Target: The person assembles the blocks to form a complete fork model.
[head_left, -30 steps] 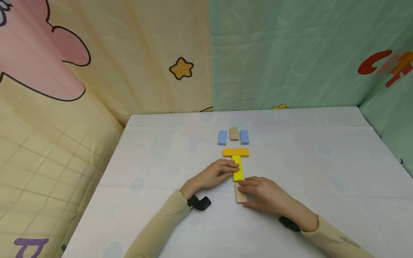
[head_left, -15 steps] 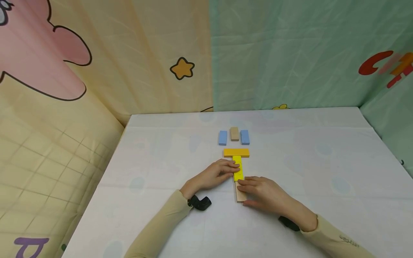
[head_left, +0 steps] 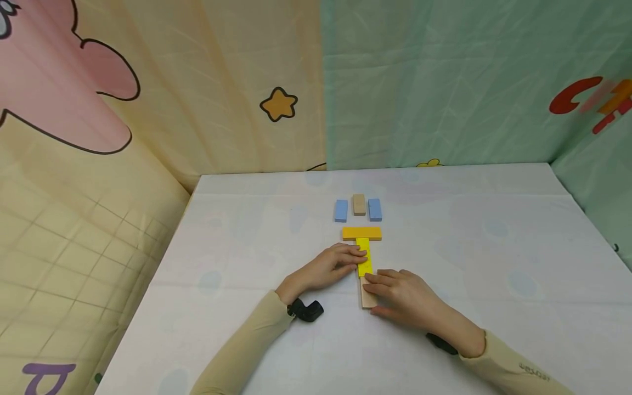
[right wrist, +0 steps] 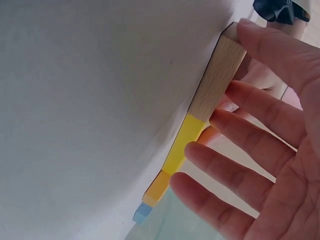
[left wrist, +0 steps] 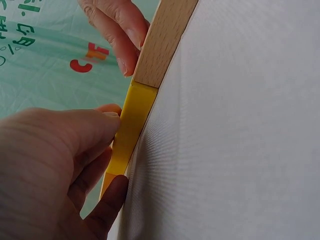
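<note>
Cream-and-green cartoon-print cloth (head_left: 276, 49) hangs behind the white-covered bench (head_left: 469, 236). So there's a bright yellow rectangular block (head_left: 366, 269) lying flat on it, left grip (head_left: 329, 269) relaxed, fingers just touching it. Right grip (head_left: 407, 296) is loose too, straightish fingers on the pale rectangular wooden block (head_left: 367, 299) butted against the yellow one's near end. Crosswise at its far end: an orange rectangular bar (head_left: 362, 233). Past that, two light-blue rectangular blocks (head_left: 340, 210) flank a small tan wooden block (head_left: 359, 205).

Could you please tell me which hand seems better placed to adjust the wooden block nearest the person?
Probably the right hand: its thumb is at the near end of that wooden block, fingertips beside it, while the left hand rests on the yellow block.
</note>
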`<state>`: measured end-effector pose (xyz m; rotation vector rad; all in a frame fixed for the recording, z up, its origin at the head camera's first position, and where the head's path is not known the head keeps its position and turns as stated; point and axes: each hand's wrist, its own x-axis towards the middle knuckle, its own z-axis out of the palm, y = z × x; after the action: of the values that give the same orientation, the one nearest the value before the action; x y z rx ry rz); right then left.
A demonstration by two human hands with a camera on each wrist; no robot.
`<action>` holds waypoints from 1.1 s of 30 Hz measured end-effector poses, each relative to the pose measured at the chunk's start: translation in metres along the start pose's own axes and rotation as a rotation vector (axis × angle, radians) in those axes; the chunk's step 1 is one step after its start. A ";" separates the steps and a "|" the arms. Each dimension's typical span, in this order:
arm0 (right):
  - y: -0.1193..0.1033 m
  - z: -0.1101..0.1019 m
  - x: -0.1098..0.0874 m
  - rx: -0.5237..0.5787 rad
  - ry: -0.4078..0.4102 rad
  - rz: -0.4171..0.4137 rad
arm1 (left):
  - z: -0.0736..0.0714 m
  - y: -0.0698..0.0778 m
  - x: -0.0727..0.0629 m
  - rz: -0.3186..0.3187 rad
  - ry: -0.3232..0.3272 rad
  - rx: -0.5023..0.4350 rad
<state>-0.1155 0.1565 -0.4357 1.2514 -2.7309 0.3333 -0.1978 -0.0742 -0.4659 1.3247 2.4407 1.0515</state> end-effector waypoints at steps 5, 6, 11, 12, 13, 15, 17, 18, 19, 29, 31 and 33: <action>0.001 -0.001 -0.001 0.011 -0.019 0.011 | -0.001 0.000 0.000 -0.003 -0.010 0.012; 0.001 -0.001 -0.001 0.017 -0.022 0.010 | -0.001 0.000 0.000 -0.005 -0.011 0.014; 0.006 -0.003 -0.002 0.048 -0.020 -0.024 | -0.002 0.001 -0.001 -0.031 -0.022 -0.010; 0.007 -0.003 -0.002 0.054 -0.018 -0.035 | -0.002 0.002 -0.001 -0.036 -0.025 -0.014; 0.009 -0.004 -0.002 0.060 -0.014 -0.045 | -0.002 0.002 -0.001 -0.042 -0.029 -0.017; 0.012 -0.004 -0.002 0.066 -0.008 -0.069 | -0.003 0.003 -0.002 -0.054 -0.041 -0.016; 0.013 -0.004 -0.002 0.070 -0.005 -0.084 | -0.003 0.005 -0.002 -0.064 -0.054 -0.006; 0.014 -0.004 -0.002 0.072 -0.007 -0.089 | -0.004 0.006 -0.002 -0.071 -0.063 0.003; 0.015 -0.004 -0.002 0.076 -0.009 -0.093 | -0.004 0.007 -0.002 -0.081 -0.072 0.011; 0.018 -0.009 0.000 0.065 -0.054 -0.090 | -0.005 0.017 -0.002 -0.115 -0.099 0.118; 0.019 -0.009 0.000 0.060 -0.046 -0.095 | -0.004 0.018 -0.003 -0.117 -0.097 0.132; 0.019 -0.009 0.000 0.057 -0.037 -0.101 | -0.004 0.018 -0.003 -0.117 -0.093 0.145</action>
<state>-0.1300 0.1707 -0.4294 1.4182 -2.6942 0.3831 -0.1853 -0.0720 -0.4518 1.2232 2.5306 0.7799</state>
